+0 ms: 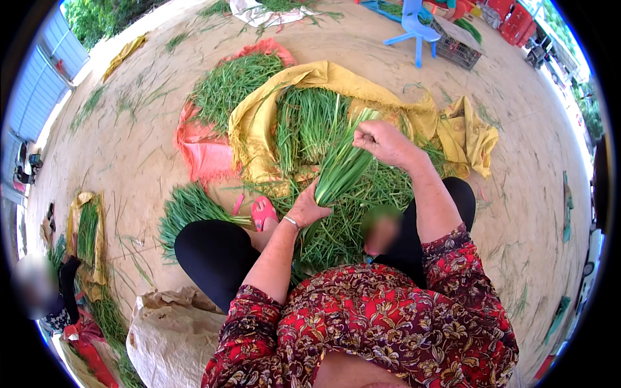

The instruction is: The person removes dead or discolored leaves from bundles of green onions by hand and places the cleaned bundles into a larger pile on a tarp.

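Note:
My left hand [307, 207] is wrapped round the lower, leafy part of a bunch of green chives [343, 167], held slantwise in front of me. The bunch's pale cut ends point up and away to the right. Beside those ends is my right hand [385, 141], its fingers closed in a pinch; what lies between them is too small to make out. Just beyond, more chives [317, 126] lie lined up on a yellow woven sack [259, 123]. Loose green leaves [356, 223] are heaped beneath my hands, between my legs.
A red-pink sack [206, 152] with a grassy heap [236, 87] lies far left of the yellow one. Another chive pile [191, 210] sits by my left knee, near a whitish sack [171, 333]. A blue plastic chair [416, 29] and a crate [456, 45] stand at the far right. Another person [55, 304] is at left.

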